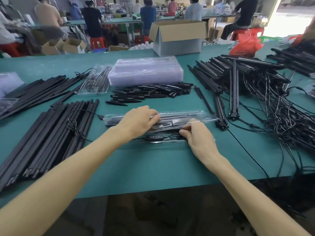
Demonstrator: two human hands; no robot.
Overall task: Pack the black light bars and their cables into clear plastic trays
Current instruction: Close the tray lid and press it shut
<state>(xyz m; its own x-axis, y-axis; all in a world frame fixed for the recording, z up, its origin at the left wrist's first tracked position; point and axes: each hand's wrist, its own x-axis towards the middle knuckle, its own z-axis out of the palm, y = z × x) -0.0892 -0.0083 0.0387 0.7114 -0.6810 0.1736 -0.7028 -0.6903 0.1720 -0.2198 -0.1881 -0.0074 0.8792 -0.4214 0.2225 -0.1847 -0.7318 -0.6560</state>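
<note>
Nearest on the green tabletop (153, 164), both hands are on a clear tray (208, 118) lying crosswise in front. The left hand (139, 120) rests on the lid with fingers laid fairly flat. The right hand (200, 139) pinches the lid's near edge between thumb and forefinger. Black light bars (177, 118) sit inside, with a button controller (154, 137) and its cable along the near side. Loose bars (51, 133) are stacked left, and a tangled heap of cabled bars (242, 82) sits right. Further back are black spikes (150, 92), a stack of empty trays (146, 72) and a cardboard box (179, 36).
</note>
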